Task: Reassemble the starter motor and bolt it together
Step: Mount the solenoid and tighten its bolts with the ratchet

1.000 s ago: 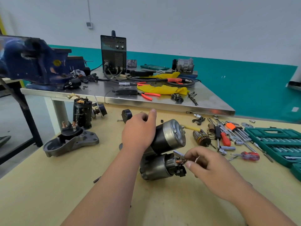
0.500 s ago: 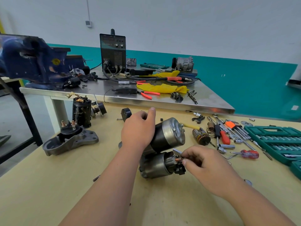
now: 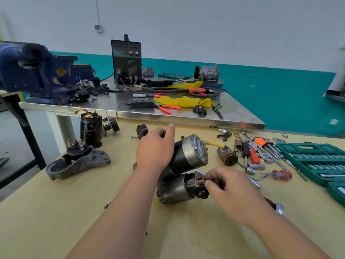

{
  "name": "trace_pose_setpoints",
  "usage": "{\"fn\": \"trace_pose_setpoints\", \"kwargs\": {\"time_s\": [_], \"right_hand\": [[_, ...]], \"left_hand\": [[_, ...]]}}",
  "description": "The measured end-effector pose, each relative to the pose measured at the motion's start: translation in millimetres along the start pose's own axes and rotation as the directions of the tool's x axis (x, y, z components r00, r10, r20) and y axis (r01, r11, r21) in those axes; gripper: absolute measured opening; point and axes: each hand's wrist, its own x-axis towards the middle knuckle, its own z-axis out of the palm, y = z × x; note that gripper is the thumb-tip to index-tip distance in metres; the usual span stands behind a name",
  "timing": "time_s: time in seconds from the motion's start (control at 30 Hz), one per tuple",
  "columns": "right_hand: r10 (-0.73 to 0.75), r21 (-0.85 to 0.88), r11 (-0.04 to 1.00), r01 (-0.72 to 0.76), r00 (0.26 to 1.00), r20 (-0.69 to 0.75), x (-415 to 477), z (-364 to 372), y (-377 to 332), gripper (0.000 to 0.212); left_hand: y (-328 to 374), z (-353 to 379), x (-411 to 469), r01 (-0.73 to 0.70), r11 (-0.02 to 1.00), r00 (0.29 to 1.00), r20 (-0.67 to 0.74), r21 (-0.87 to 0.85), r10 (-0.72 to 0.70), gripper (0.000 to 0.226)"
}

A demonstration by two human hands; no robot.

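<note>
left hand (image 3: pixel 155 152): fingers curled over the black body of the starter motor (image 3: pixel 192 156), thumb raised
starter motor: lies mid-table (image 3: pixel 46 221), solenoid (image 3: pixel 173 191) on its near side
right hand (image 3: pixel 231 189): fingers pinch the copper stud (image 3: pixel 200 182) at the solenoid's right end

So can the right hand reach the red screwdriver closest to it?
Probably yes. That red screwdriver lies on the table just right of the right hand, with only low tools between. But the hand is pinching the copper stud, so it must let go first.
</note>
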Motion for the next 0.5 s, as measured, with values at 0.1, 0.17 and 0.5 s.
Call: {"fn": "trace_pose_setpoints", "kwargs": {"time_s": [0.1,0.17,0.5], "right_hand": [[0.012,0.040,0.999,-0.012,1.000,0.002,0.1,1.4,0.7,0.014],[0.010,0.046,0.999,-0.010,1.000,0.012,0.2,1.4,1.1,0.013],[-0.021,0.066,0.998,0.016,0.998,0.066,-3.7,-3.6,3.1,0.010]], "left_hand": [[-0.8,0.1,1.4,-0.001,1.000,1.000,0.021,-0.003,0.001,0.056],[-0.6,0.0,1.4,-0.003,1.000,1.000,0.022,-0.003,0.003,0.057],[0.9,-2.0,-4.3,0.015,1.000,1.000,0.007,-0.021,-0.014,0.057]]}}
